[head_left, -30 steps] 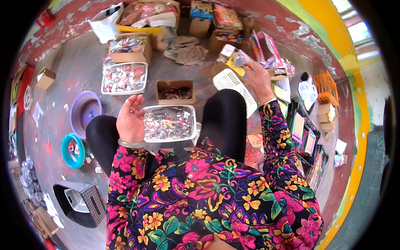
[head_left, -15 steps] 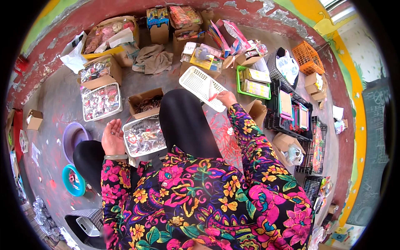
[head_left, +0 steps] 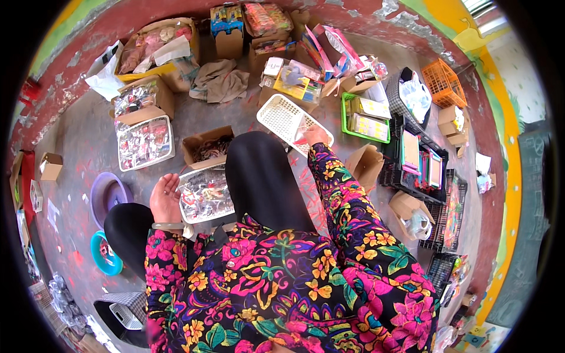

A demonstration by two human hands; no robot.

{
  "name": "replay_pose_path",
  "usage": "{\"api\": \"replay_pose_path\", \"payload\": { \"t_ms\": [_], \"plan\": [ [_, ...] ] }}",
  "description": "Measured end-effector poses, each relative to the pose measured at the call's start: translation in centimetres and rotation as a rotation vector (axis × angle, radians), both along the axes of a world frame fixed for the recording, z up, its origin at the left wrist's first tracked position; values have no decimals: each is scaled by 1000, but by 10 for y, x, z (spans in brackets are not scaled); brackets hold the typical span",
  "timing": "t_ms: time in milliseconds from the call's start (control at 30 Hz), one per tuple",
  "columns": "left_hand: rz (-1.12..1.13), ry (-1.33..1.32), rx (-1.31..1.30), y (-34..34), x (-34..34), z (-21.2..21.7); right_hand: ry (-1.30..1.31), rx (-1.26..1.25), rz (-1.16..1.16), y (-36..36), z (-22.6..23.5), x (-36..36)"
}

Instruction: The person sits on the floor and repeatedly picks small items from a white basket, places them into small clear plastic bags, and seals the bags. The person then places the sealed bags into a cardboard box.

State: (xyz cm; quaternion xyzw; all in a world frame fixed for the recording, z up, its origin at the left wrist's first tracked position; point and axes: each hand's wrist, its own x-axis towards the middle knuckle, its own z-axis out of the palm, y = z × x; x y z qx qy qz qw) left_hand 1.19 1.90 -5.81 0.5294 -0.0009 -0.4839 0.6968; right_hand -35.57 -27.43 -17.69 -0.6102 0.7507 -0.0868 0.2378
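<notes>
Since the earlier frame, my right hand [head_left: 315, 136] has reached the white basket [head_left: 288, 119], gripping its rim; my left hand [head_left: 165, 197], open-palmed, touches the clear tray [head_left: 206, 195].

Bright, even daylight with soft shadows; colours vivid; strong fisheye bending, a black rim, slight blur at edges.

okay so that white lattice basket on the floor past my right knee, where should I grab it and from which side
Probably by the near long rim of the white basket, coming from your side with the right hand, which is already at that edge. The basket lies flat, open side up and looks empty, so the thin raised rim suits a pinch, thumb inside. Boxes crowd its far side.
</notes>
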Motion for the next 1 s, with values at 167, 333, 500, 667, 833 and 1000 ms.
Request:
{"api": "replay_pose_path", "payload": {
  "t_ms": [167,333,500,667,833,1000],
  "plan": [
    [-21,-12,-23,-3,-6,7,-138,-184,79,-4,-31,-4],
    [3,-26,-2,1,-2,10,-153,72,174,-5,-17,14],
    [-48,-132,3,-4,-4,12,-453,-91,127,-11,29,35],
    [-126,-512,-114,-13,-12,13,-459,-484,535,22,164,108],
    [-144,-1290,-253,-11,-25,54,-503,-591,1164,89,234,186],
    [-193,-1681,-185,-6,-23,63,-571,-446,1536,140,240,230]
  ]
}}
